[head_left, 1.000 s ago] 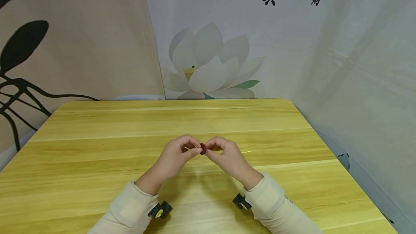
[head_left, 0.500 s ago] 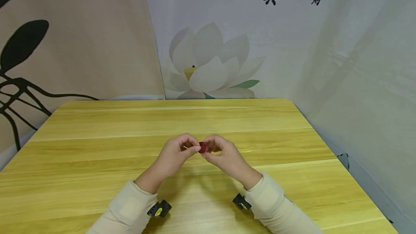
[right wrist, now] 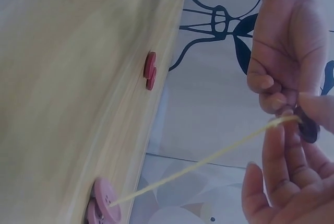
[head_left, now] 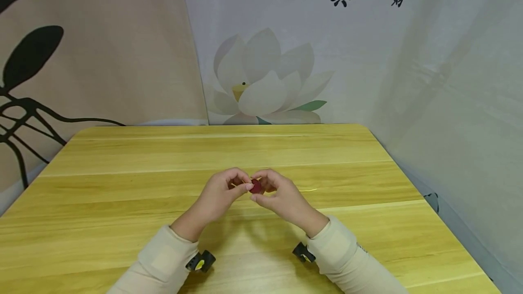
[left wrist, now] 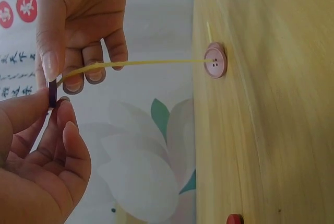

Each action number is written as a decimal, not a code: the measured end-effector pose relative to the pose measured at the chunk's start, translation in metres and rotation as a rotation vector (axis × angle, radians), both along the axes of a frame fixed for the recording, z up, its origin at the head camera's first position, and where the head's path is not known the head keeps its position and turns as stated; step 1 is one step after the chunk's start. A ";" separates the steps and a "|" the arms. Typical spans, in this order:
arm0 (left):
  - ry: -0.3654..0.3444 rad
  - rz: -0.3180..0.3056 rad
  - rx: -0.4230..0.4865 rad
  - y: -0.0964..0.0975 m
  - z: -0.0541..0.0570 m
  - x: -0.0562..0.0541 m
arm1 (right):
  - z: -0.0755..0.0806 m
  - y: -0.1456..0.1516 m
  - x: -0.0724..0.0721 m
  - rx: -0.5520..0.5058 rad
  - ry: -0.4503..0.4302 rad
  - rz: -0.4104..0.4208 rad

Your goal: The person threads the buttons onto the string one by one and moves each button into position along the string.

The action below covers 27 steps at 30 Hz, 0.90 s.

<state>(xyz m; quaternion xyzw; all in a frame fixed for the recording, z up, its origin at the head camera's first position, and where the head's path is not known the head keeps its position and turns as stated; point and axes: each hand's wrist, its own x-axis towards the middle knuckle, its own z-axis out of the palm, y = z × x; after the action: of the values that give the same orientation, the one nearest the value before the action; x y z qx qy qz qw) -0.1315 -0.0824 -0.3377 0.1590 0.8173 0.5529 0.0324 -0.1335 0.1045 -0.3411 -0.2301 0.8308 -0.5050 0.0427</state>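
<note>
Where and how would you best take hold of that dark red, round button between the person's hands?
I'd pinch the dark red, round, plastic-looking button by its right rim, coming from the person's right. It is a thin disc, and the left hand pinches its left side. Staying near the edge should avoid the thin yellow string leading from it.

Cream-sleeved left forearm (head_left: 157, 262): slanting inward, toward the far edge of the yellow wooden table (head_left: 122, 194).
Cream-sleeved right forearm (head_left: 353, 260): slanting inward, mirroring the left.
Wrists (head_left: 185, 228): uncovered, roughly in line with the forearms.
Bare left hand (head_left: 218, 194): held above the table, between its side edges; pinching with thumb and forefinger.
Bare right hand (head_left: 286, 197): just beside the left; curved loosely, with a gap between thumb and forefinger.
</note>
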 end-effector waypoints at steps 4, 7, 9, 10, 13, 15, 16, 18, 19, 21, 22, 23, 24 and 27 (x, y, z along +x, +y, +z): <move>0.004 -0.002 -0.004 0.000 0.000 0.000 | 0.000 0.000 -0.001 0.006 0.000 -0.002; 0.009 0.000 -0.006 0.000 0.000 0.000 | 0.001 0.000 -0.001 0.019 0.019 -0.001; 0.018 0.000 -0.006 0.000 0.000 0.000 | 0.001 0.000 -0.001 0.026 0.030 0.002; 0.022 0.001 -0.005 0.000 0.000 -0.001 | 0.001 0.000 -0.001 0.029 0.036 0.002; 0.038 0.005 -0.003 0.000 0.000 0.000 | 0.000 0.000 -0.002 0.042 0.049 0.001; 0.049 0.010 -0.003 0.000 -0.001 0.000 | 0.000 0.001 -0.002 0.055 0.054 -0.002; 0.054 0.014 -0.003 0.000 -0.001 0.000 | 0.001 0.001 -0.002 0.062 0.055 -0.005; 0.061 0.018 -0.003 0.000 -0.001 0.000 | 0.000 0.001 -0.002 0.075 0.052 -0.006; 0.063 0.018 -0.002 0.000 -0.001 0.000 | 0.000 0.001 -0.002 0.079 0.049 -0.005; 0.069 0.018 -0.003 0.000 -0.001 0.000 | 0.000 0.002 -0.003 0.084 0.039 0.002; 0.071 0.018 -0.004 -0.001 -0.001 0.000 | -0.001 0.002 -0.003 0.090 0.035 0.007; 0.072 0.019 -0.006 -0.001 -0.001 0.000 | -0.001 0.003 -0.004 0.096 0.034 0.013; 0.073 0.020 -0.009 -0.001 -0.001 -0.001 | -0.002 0.003 -0.004 0.102 0.031 0.019; 0.075 0.023 -0.019 -0.001 0.000 -0.001 | -0.003 0.005 -0.005 0.122 0.027 0.039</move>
<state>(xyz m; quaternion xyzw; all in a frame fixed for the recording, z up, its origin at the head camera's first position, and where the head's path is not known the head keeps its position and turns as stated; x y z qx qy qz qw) -0.1326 -0.0837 -0.3381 0.1697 0.8248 0.5393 -0.0031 -0.1384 0.1091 -0.3443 -0.2501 0.8560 -0.4491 0.0554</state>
